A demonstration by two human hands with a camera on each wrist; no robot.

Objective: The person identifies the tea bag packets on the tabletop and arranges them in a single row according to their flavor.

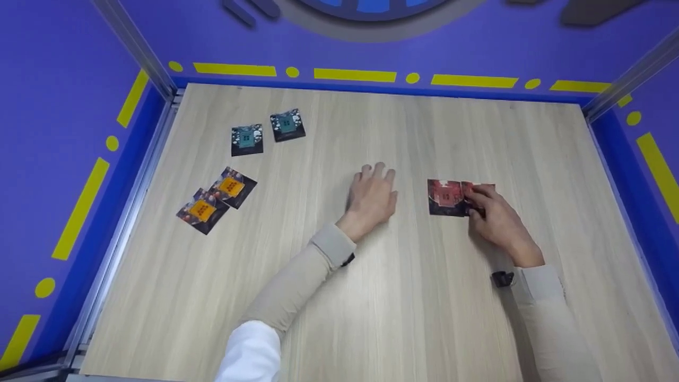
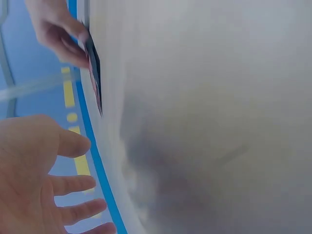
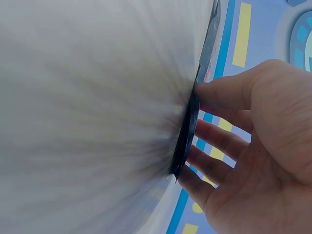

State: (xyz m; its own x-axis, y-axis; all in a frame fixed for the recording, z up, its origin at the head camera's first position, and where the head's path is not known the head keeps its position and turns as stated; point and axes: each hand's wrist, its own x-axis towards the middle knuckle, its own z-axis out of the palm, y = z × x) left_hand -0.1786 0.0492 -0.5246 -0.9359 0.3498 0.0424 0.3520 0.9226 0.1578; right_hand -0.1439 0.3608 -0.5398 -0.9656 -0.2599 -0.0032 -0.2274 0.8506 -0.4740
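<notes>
Two red-and-black square packets lie side by side at the right of the table in the head view. The left one (image 1: 445, 197) shows whole; the right one (image 1: 480, 187) is partly hidden under my right hand (image 1: 501, 223). In the right wrist view my right hand (image 3: 278, 126) holds the dark packet (image 3: 185, 136) between thumb and fingers, low at the tabletop. My left hand (image 1: 371, 201) is at mid-table, left of the red packets, its fingers slightly bent and apart. The left wrist view shows this hand (image 2: 39, 180) holding nothing.
Two teal-and-black packets (image 1: 246, 139) (image 1: 287, 124) lie apart at the back left of the wooden table (image 1: 371, 318). Nearer, at the left, two orange-and-black packets (image 1: 202, 210) (image 1: 232, 187) touch or overlap. Blue panels (image 1: 371, 53) stand behind and beside the table.
</notes>
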